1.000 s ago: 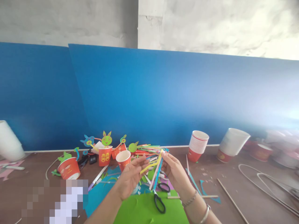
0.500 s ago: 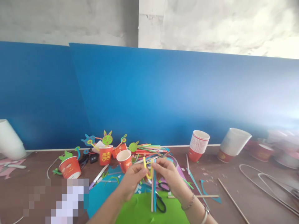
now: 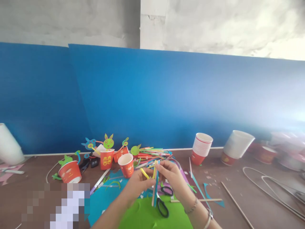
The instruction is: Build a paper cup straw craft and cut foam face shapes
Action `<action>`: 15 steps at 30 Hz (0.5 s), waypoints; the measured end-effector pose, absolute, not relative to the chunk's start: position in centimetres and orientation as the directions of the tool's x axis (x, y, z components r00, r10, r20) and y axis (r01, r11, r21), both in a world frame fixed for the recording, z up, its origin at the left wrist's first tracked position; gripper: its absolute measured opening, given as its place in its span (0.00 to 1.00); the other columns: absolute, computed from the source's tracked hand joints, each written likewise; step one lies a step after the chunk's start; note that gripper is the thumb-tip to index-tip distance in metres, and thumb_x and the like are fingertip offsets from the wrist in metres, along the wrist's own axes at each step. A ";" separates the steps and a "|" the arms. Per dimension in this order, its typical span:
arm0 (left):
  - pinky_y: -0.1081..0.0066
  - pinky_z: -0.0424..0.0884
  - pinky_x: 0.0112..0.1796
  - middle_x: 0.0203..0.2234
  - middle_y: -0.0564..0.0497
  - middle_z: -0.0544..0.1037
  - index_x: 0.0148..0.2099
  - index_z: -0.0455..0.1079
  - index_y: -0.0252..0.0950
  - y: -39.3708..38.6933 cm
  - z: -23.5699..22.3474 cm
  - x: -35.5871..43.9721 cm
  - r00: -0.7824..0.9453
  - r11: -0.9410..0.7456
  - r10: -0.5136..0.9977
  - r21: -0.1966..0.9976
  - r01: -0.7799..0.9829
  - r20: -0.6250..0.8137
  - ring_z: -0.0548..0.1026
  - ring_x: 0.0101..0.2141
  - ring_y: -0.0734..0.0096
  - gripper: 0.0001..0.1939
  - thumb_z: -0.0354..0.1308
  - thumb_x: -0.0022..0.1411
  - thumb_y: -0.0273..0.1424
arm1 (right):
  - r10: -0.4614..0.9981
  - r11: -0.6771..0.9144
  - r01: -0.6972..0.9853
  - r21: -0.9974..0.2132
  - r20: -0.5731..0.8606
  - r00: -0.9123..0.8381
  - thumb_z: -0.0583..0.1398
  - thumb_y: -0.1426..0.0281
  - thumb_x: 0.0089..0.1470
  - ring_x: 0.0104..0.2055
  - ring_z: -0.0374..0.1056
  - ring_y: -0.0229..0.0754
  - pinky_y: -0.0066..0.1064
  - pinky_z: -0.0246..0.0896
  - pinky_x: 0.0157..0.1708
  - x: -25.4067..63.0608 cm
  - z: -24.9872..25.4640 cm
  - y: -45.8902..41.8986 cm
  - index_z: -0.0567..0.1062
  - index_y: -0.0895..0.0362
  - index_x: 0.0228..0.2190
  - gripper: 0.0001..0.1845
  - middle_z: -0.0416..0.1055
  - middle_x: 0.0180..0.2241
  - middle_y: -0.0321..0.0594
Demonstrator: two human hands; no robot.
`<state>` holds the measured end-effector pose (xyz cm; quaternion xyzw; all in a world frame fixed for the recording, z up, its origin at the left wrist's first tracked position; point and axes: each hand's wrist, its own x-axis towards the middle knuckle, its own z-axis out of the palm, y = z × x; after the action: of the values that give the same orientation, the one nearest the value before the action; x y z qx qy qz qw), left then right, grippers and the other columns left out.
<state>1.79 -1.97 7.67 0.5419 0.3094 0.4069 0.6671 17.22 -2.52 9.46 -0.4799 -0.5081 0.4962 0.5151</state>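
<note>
A yellow straw [image 3: 144,173], bent into a U, is pinched in my left hand [image 3: 140,183]. My left thumb also rests against a pale pink straw [image 3: 153,195] and a blue straw [image 3: 156,194], which hang side by side, slightly tilted. At their top ends my right hand [image 3: 170,173] pinches with thumb and forefinger, where the yellow straw's other end also meets. Below the hands, black-handled scissors [image 3: 162,208] lie on green paper [image 3: 143,213]. Close beyond my left hand stands a red paper cup [image 3: 126,165].
Behind lies a pile of coloured straws [image 3: 152,154]. Decorated red cups [image 3: 106,159] with paper animal heads stand at the left. On the right are stacked paper cups [image 3: 202,144], wooden sticks [image 3: 237,203] and a white cable [image 3: 264,181]. A blue panel [image 3: 152,95] closes off the back.
My left hand has moved slightly right and turned over the yellow straw, its fingers now against the pink and blue straws. Those straws have tilted, their lower ends shifting up and left.
</note>
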 end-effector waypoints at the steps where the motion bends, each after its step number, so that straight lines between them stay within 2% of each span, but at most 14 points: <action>1: 0.77 0.56 0.21 0.21 0.54 0.73 0.32 0.73 0.33 -2.0 7.7 1.9 0.440 0.080 0.898 0.981 -0.175 0.005 0.62 0.19 0.81 0.20 0.70 0.42 0.43 | 0.998 0.060 0.012 -0.998 0.060 -0.012 0.64 0.52 0.43 0.15 0.54 0.31 0.24 0.48 0.16 17.1 9.5 -2.5 0.70 0.58 0.20 0.21 0.60 0.13 0.29; 4: 0.78 0.53 0.18 0.14 0.59 0.66 0.28 0.70 0.33 -2.0 7.6 2.3 0.299 0.085 0.954 0.982 -0.166 -0.032 0.58 0.15 0.83 0.18 0.68 0.43 0.42 | 0.992 0.126 0.156 -0.980 0.121 -0.043 0.63 0.57 0.45 0.18 0.57 0.33 0.25 0.51 0.18 16.7 9.4 -2.8 0.74 0.58 0.26 0.16 0.64 0.17 0.31; 7: 0.79 0.54 0.18 0.14 0.60 0.65 0.32 0.70 0.34 -2.0 7.7 2.4 0.194 0.083 0.981 0.963 -0.257 -0.033 0.59 0.16 0.82 0.18 0.67 0.45 0.42 | 0.987 0.155 0.324 -0.933 0.134 -0.086 0.66 0.67 0.40 0.25 0.63 0.37 0.26 0.56 0.24 16.3 9.1 -3.2 0.73 0.57 0.33 0.15 0.70 0.25 0.34; 11: 0.81 0.50 0.17 0.13 0.61 0.61 0.30 0.68 0.34 -1.8 7.9 2.2 0.147 0.091 0.988 0.945 -0.313 -0.046 0.56 0.15 0.84 0.16 0.66 0.46 0.40 | 0.982 0.161 0.474 -0.866 0.094 -0.161 0.61 0.76 0.38 0.24 0.62 0.36 0.26 0.54 0.23 16.2 8.7 -3.8 0.70 0.57 0.24 0.06 0.68 0.21 0.32; 15: 0.81 0.47 0.16 0.12 0.61 0.61 0.28 0.67 0.33 -1.3 7.8 1.7 0.173 0.098 0.984 0.943 -0.319 -0.044 0.55 0.14 0.85 0.16 0.67 0.45 0.39 | 0.987 0.094 0.515 -0.852 0.010 -0.163 0.59 0.75 0.42 0.20 0.60 0.35 0.26 0.52 0.21 17.1 9.3 -3.6 0.73 0.57 0.20 0.03 0.67 0.18 0.32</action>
<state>1.69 -1.31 7.85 0.4314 0.3854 0.5145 0.6329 17.09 -3.61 9.30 -0.5625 -0.6672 0.3696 0.3192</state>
